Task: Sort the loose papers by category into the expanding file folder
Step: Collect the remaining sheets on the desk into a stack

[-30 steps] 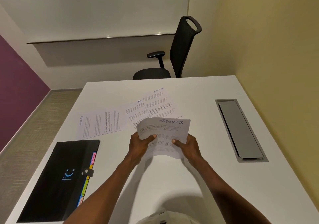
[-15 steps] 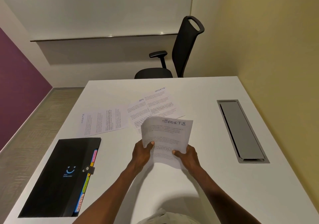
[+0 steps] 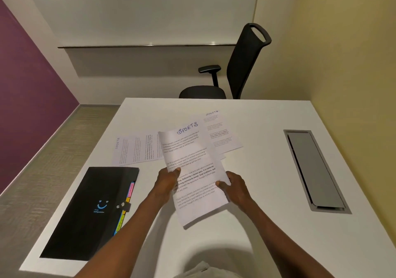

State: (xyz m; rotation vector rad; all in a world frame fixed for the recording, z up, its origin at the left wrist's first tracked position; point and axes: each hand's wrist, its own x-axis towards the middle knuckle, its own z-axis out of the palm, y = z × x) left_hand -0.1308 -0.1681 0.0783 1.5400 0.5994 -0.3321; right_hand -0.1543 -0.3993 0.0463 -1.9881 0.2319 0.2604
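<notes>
**Evidently a sheet raised for reading before filing**

Plainly, the white printed sheet headed "SPORTS" in blue handwriting (image 3: 194,170) was held up off the white surface (image 3: 257,224) so its heading could be read. The left hand (image 3: 166,181) pinched its left edge, thumb on the face; the right hand (image 3: 235,186) gripped the right edge likewise, keeping the limp paper flat.

Beyond both hands lay two more white printed sheets: one turned sideways (image 3: 137,149) past the left hand, one (image 3: 220,131) past the right, both apparently marked the same.

Left of the left hand, the black expanding file folder with coloured tabs (image 3: 92,209) lay flat, its strap apparently fastened, so it probably needed opening before any sheet went in.
</notes>
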